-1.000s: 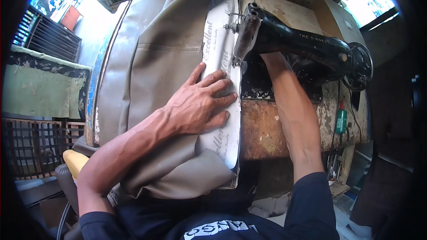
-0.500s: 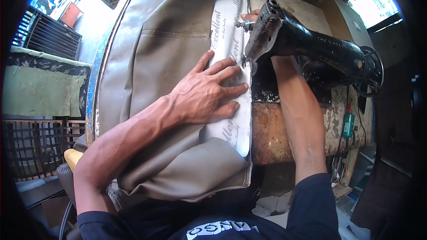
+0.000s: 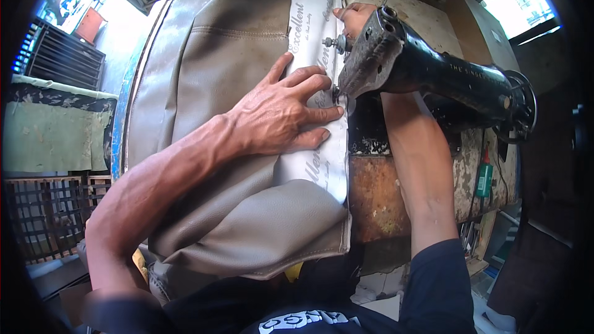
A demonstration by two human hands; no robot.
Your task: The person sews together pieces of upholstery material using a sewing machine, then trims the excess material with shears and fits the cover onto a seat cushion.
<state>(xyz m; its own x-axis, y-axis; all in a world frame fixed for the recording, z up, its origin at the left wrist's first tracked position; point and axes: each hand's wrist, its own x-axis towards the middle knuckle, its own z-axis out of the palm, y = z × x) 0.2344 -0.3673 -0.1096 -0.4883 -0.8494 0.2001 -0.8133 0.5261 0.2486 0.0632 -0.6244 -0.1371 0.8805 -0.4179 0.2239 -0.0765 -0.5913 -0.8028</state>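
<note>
A large taupe leather-like cover [image 3: 216, 55] lies over the work table, with a white printed backing strip [image 3: 312, 37] along its right edge. My left hand [image 3: 281, 114] presses flat on the cover, fingers spread, fingertips on the white strip just left of the needle. A black sewing machine [image 3: 427, 71] stands to the right. My right arm passes under the machine's arm, and my right hand [image 3: 352, 18] pinches the white strip behind the machine head.
The rusty, worn table top [image 3: 377, 192] shows beside the cover. A green bottle [image 3: 484, 179] stands at the table's right edge. A black metal grille [image 3: 55, 59] and a green cloth [image 3: 49, 136] are on the left. A bright window [image 3: 516, 6] is at the upper right.
The view has shifted and closed in on the machine. The cover has slid toward me, and my right hand now shows beyond the machine head gripping the strip.
</note>
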